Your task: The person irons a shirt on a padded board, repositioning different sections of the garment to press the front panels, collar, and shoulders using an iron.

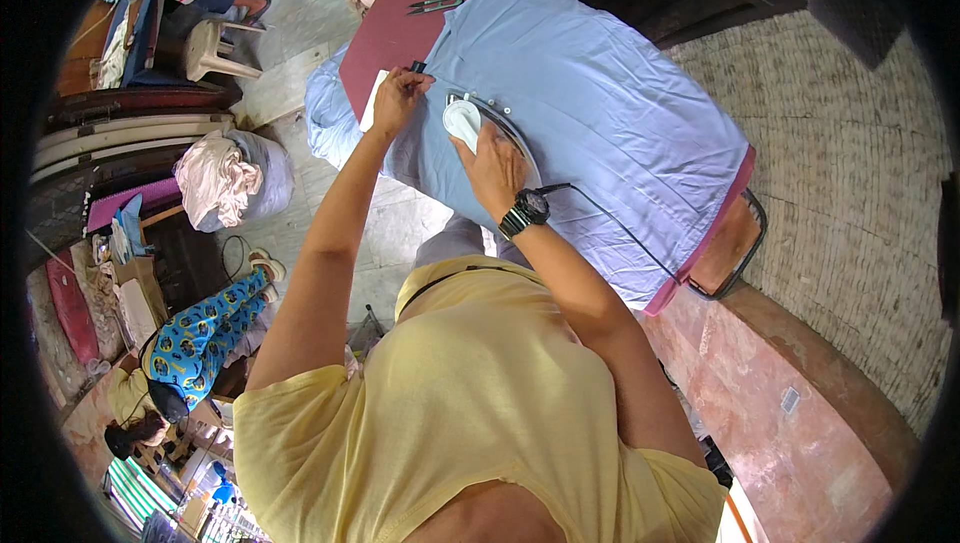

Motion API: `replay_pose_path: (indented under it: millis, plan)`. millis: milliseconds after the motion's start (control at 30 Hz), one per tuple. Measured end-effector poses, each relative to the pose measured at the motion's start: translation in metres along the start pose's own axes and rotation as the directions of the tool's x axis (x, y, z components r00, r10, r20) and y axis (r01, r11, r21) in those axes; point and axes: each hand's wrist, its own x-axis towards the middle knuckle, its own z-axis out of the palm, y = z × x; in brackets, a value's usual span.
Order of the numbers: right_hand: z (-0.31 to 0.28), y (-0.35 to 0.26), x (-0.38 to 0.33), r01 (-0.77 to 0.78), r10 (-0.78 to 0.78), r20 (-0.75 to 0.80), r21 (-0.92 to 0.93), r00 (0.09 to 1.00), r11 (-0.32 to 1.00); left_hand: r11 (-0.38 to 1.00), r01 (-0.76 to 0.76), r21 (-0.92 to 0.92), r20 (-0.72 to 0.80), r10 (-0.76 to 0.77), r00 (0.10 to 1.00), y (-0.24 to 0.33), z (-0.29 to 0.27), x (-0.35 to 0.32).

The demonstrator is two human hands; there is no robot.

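- Nearest the camera we see the wearer's yellow shirt point(480, 363).
- Beyond it, the iron point(461, 121) sits on the light blue cloth point(620, 113), its tip toward the upper left.
- We would do well, in our judgement, to keep its sole flat, glide with light, even pressure, smooth the wrinkles ahead and keep the free fingers away from the tip.
- The iron's handle lies under the right hand point(495, 175), whose fingers grasp it; its pale top shows just ahead of them, and its edge runs along their right.
- The left hand point(396, 101) is near the tip, apart from the iron, fingers bent beside a small dark piece point(418, 67); we cannot tell whether they pinch it.
- Farther out, we find the cord point(620, 225) trailing right and snips point(435, 6) on the maroon cover point(385, 38).
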Motion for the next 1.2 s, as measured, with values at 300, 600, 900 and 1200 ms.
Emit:
replay_pose_path:
  millis: [300, 600, 900, 1200]
  plan:
    - [0.018, -0.022, 0.016, -0.010, 0.005, 0.029, 0.182, 1.000, 0.983, 0.989, 0.065, -0.132, 0.127, -0.048, 0.991, -0.019, -0.006, 0.007]
    - [0.037, -0.027, 0.024, -0.035, 0.016, 0.052, 0.392, 0.999, 0.919, 0.907, 0.221, -0.358, 0.053, -0.217, 0.975, -0.037, -0.016, 0.000]
    - [0.042, -0.033, 0.027, -0.044, 0.032, 0.035, 0.394, 0.999, 0.918, 0.916, 0.330, 0.227, -0.582, -0.144, 0.800, -0.080, -0.037, -0.023]
    - [0.043, -0.037, 0.034, -0.051, 0.050, 0.015, 0.392, 0.999, 0.918, 0.985, -0.070, -0.156, -0.269, 0.026, 0.963, 0.019, -0.035, -0.001]
